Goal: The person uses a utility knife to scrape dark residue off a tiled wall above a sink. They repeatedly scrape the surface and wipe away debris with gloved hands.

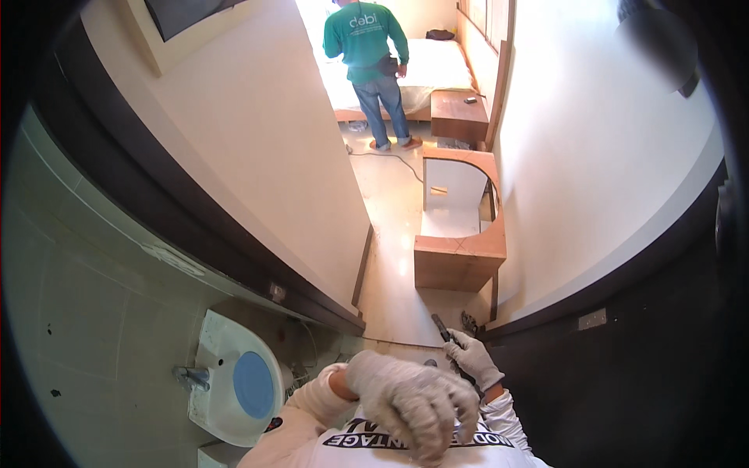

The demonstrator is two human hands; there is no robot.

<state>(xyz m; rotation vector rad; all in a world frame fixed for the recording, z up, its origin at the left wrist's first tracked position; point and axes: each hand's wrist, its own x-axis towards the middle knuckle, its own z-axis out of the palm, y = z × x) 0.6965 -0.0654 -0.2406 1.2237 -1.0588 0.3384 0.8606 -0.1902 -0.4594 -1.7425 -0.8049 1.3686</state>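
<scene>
My left hand (413,399), in a whitish work glove, hangs in front of my chest. Its fingers are bent downward with gaps between them, and nothing shows in them. To its right, my right hand (473,362) wears a similar glove and is closed around a dark, slim bar-like tool (441,327). The bar's far end points ahead over the floor at the doorway; its exact kind cannot be made out. Part of something dark shows between my two hands, mostly hidden by the left glove.
A white washbasin (269,405) with a blue round patch is at the left. Ahead stands a wooden frame with a curved cutout (460,248). Farther off, a person in a green shirt (365,39) stands by a bed (437,66) and wooden cabinet (456,117). A cable (394,156) crosses the floor.
</scene>
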